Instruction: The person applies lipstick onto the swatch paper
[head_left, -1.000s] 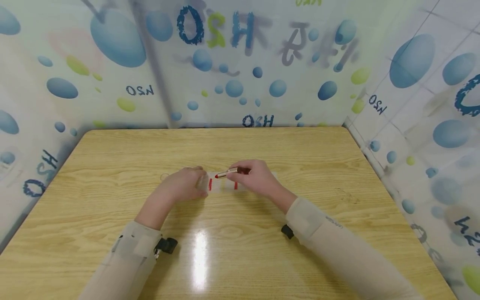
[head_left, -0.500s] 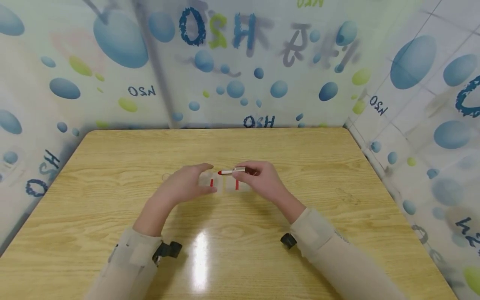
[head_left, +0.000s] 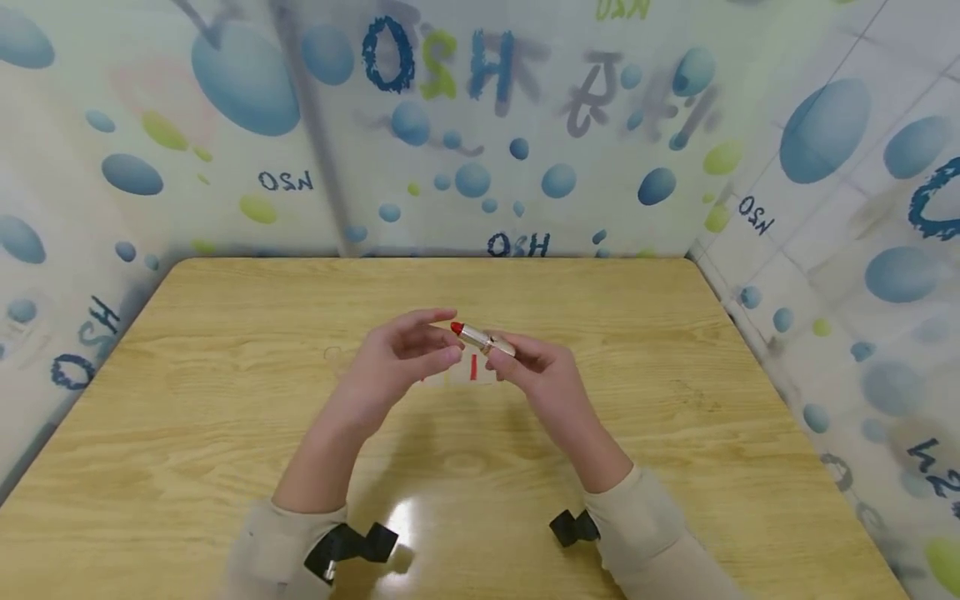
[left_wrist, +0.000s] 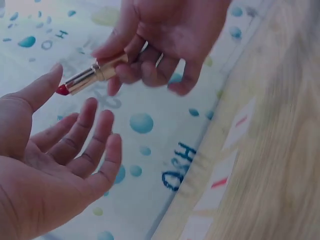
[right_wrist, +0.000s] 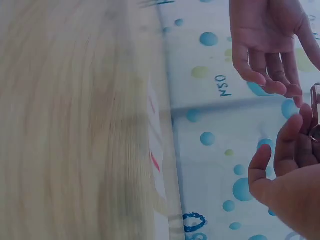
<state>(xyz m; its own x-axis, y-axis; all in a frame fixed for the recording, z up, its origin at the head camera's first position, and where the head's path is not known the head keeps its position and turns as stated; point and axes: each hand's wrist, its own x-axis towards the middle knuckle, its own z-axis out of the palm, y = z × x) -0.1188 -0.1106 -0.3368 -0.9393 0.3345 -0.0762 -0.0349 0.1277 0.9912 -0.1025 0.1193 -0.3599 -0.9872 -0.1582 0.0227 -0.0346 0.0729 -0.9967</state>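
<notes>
A lipstick (head_left: 487, 342) with a shiny gold-silver tube and a red tip is held above the table, pinched between the thumb and fingers of my right hand (head_left: 551, 383). Its tip points to the upper left. Just left of it is my left hand (head_left: 382, 367), thumb and fingers apart around the tip and gripping nothing; in the left wrist view a small gap separates the lipstick (left_wrist: 84, 80) from the fingers. Below both hands a whitish strip (head_left: 462, 372) bearing red strokes lies on the table, partly covered by the hands. The right wrist view cuts off most of the lipstick (right_wrist: 315, 107).
The wooden table (head_left: 480, 517) reaches back to a curtain (head_left: 450, 200) printed with blue and green drops. A thin ring-shaped outline (head_left: 333, 354) shows on the tabletop to the left. Tiled wall covering (head_left: 847, 275) borders the right side.
My left hand has let go of the strip, lifted and moved right to the lipstick tip. My right hand has raised the lipstick and turned its tip upward.
</notes>
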